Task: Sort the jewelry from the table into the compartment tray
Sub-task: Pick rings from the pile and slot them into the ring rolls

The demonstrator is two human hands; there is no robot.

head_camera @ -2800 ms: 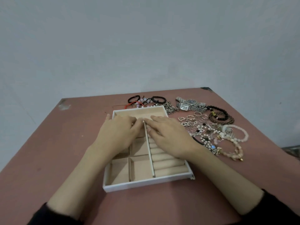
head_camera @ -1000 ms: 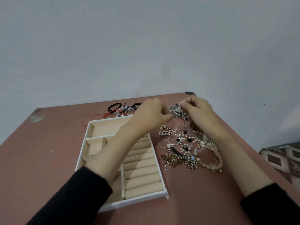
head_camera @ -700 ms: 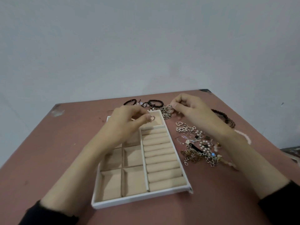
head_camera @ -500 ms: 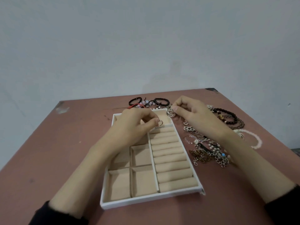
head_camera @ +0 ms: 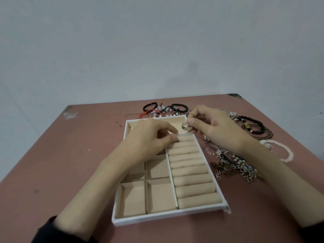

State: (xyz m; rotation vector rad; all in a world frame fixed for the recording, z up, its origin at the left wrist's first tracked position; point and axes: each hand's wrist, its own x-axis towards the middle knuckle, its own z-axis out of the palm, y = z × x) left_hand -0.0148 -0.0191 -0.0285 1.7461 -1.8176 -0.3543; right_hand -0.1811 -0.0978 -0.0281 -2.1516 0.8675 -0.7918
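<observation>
A white compartment tray (head_camera: 168, 217) with beige lining lies on the reddish table; it has square cells on the left and padded ring rolls (head_camera: 192, 178) on the right. My left hand (head_camera: 150, 137) rests over the tray's far part, its fingertips pinching a small silver ring (head_camera: 177, 139) against the topmost roll. My right hand (head_camera: 215, 127) hovers by the tray's far right corner, holding a cluster of silver rings (head_camera: 186, 126) between thumb and forefinger. Loose jewelry lies right of the tray: a tangle of chains and pearl pieces (head_camera: 233, 165).
Black and pink bead bracelets (head_camera: 164, 109) lie beyond the tray. Dark bead bracelets (head_camera: 254, 127) and a white bead bracelet (head_camera: 284, 151) sit at the far right, near the table's right edge. A grey wall stands behind the table.
My left hand has carried a ring from the pile over to the tray and lowered it onto the top ring roll. My right hand moved closer to the tray with the ring cluster.
</observation>
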